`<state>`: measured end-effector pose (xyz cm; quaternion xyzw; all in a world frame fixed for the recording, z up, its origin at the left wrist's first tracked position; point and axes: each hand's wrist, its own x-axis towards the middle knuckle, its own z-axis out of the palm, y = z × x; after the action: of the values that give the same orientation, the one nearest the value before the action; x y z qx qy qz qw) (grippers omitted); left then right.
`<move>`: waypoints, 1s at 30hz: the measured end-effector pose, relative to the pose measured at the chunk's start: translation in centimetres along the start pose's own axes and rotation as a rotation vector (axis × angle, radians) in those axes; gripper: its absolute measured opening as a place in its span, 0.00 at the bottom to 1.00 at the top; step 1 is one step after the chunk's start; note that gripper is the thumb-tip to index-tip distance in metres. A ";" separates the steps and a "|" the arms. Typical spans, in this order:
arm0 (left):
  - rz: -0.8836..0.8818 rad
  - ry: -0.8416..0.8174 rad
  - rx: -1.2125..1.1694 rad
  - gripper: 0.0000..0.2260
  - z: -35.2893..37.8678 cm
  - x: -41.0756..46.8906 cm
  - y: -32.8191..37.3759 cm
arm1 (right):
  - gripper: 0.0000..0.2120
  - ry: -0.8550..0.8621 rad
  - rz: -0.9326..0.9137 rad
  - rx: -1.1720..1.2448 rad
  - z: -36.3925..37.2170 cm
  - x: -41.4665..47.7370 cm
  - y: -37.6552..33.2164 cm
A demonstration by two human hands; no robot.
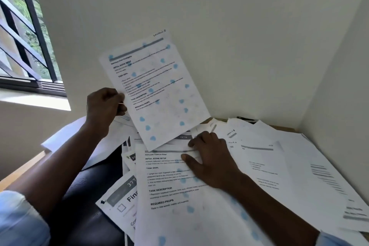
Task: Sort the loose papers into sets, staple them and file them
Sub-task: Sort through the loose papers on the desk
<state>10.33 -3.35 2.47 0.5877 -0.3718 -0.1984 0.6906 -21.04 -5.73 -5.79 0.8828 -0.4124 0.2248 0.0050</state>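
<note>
Sorting: my left hand (105, 106) pinches a sheet (157, 90) at eleven o'clock, right hand (211, 158) flat on the papers (279, 166); I'd match its set next.

Loose papers (279, 166) are lying overlapped across the bench (22, 171), spreading from its middle into the far right corner, where two walls are meeting. The left grip (105, 106) is pinching a raised sheet (153, 90) above the pile's far left part. The right grip (211, 162) is resting flat on the top sheet (169, 195) near the pile's middle. A window (26, 32) is standing beyond the bench's left edge.
</note>
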 end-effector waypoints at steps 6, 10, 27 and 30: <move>0.013 0.038 0.023 0.03 -0.7 0.7 -1.3 | 0.31 0.021 0.015 -0.073 0.2 0.2 -0.1; 0.004 0.037 -0.009 0.02 -1.1 0.7 -1.5 | 0.16 0.178 0.018 0.102 0.3 0.1 0.2; 0.035 0.095 -0.014 0.06 -1.6 -0.5 -0.9 | 0.14 0.143 0.181 0.097 0.3 0.3 0.8; 0.026 0.097 -0.012 0.05 -1.5 -0.6 -1.1 | 0.28 0.027 0.163 -0.001 0.1 0.4 0.4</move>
<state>11.23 -2.16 1.14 0.5878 -0.3445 -0.1629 0.7137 -21.04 -6.34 -5.80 0.8431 -0.4831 0.2364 -0.0075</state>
